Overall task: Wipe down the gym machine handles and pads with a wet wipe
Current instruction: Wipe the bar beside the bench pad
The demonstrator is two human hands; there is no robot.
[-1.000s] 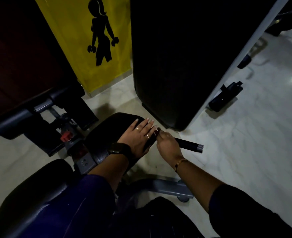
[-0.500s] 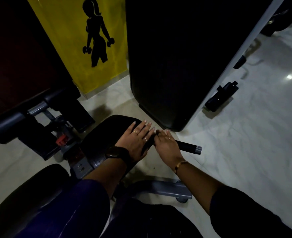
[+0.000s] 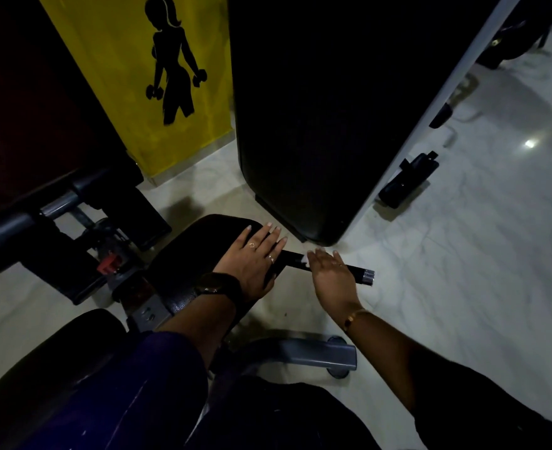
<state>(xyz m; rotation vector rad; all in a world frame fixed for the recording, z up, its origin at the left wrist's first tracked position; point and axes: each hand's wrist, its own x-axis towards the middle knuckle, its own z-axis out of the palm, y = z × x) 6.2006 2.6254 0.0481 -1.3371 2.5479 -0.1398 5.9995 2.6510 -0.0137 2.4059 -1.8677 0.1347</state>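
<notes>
- Flat and spread, the left hand [image 3: 251, 261] presses palm-down on the small black pad [image 3: 196, 251] at mid-frame and holds nothing. A dark watch [image 3: 216, 287] sits on its wrist.
- Just right of it, the right hand [image 3: 333, 280] lies with its fingers straight across the black handle [image 3: 292, 257], not curled round it. The handle's silver end cap [image 3: 366, 276] sticks out past the hand to the right.
- A small white scrap [image 3: 304, 260] shows on the handle at that hand's left edge. Whether it is the wet wipe I cannot tell.
- The floor [image 3: 463, 287] is pale, marble-veined and glossy, with a spot of reflected light at the right.
- At upper left, a yellow panel [image 3: 121, 92] bears a black silhouette holding dumbbells.
- At upper centre, a large black back pad [image 3: 316, 125] stands against a pale frame bar [image 3: 464, 60].
- At the left edge are black roller pads [image 3: 5, 238] and a red knob [image 3: 107, 263].
- Low in the frame, a grey base foot [image 3: 320, 352] rests on the floor.
</notes>
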